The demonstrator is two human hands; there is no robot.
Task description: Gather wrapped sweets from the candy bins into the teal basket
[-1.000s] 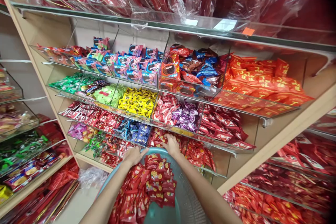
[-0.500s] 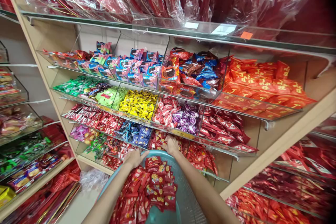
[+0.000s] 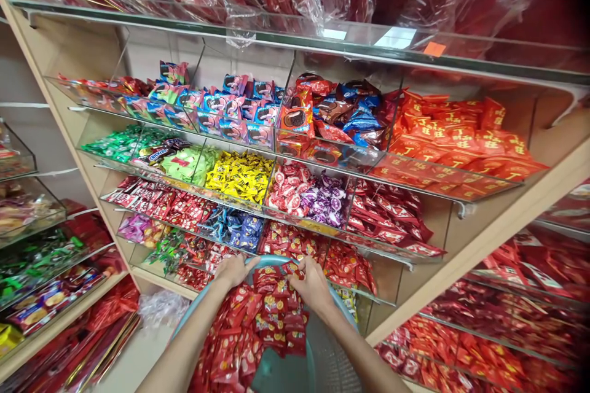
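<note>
A teal plastic basket is below me, filled with small red candy packets; its bare bottom shows near me. My left hand is closed on the far left of its rim, thumb pointing along the edge. Over the far right part of the basket, my right hand is closed, fingers bent together at a red candy packet. Just beyond the rim, a shelf bin holds similar red packets.
Glass shelves with dividers hold yellow candies, purple-wrapped candies and orange packets. A wooden side panel slants along the right. Crumpled clear plastic lies on the floor at left.
My right hand has drawn back from the shelf bin to above the basket, with a red packet at its fingers. The left hand stays on the rim. The view has shifted slightly.
</note>
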